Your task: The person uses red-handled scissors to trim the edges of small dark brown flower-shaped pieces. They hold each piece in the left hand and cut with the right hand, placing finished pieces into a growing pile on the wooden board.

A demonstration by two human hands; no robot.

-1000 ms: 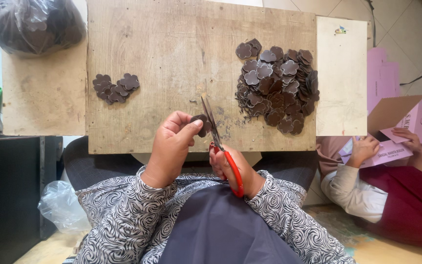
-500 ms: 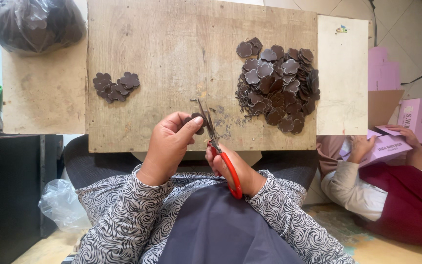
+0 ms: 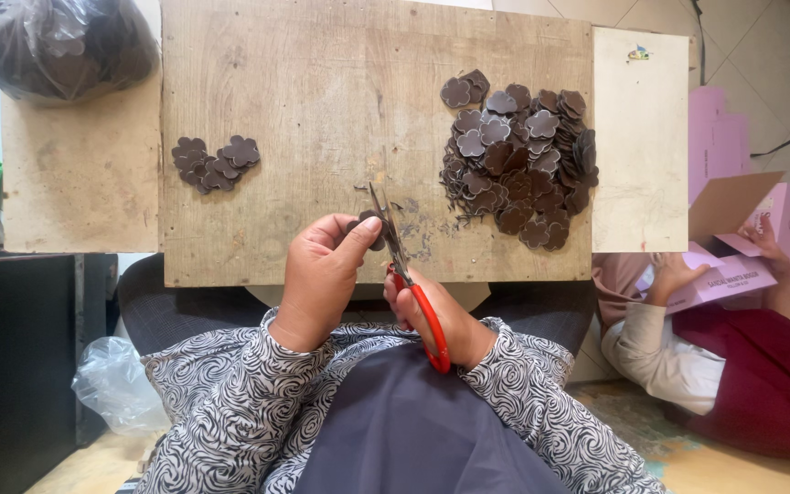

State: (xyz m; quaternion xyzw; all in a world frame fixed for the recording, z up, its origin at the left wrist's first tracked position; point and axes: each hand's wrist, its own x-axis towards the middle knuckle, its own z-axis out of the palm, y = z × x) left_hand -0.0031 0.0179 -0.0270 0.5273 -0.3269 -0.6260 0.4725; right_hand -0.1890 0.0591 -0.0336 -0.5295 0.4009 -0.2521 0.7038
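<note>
My left hand [image 3: 320,274] pinches a small dark brown flower-shaped piece [image 3: 374,229] at the near edge of a wooden board [image 3: 322,119]. My right hand [image 3: 436,316] grips red-handled scissors [image 3: 404,274], whose blades point away from me and meet the piece. A big heap of brown flower pieces [image 3: 518,165] lies on the board's right side. A small cluster of the same pieces [image 3: 215,163] lies on its left. Tiny brown trimmings [image 3: 418,229] are scattered by the scissors.
A dark plastic bag [image 3: 61,46] sits at the back left and a clear bag [image 3: 116,384] lies on the floor. To the right, another person's hands [image 3: 678,270] fold a pink box [image 3: 733,274] near stacked pink boxes [image 3: 715,137]. A pale board [image 3: 637,146] adjoins the wooden one.
My hands and the scissors have shifted slightly, with the blades working round the flower piece. The person at the right has moved the pink box.
</note>
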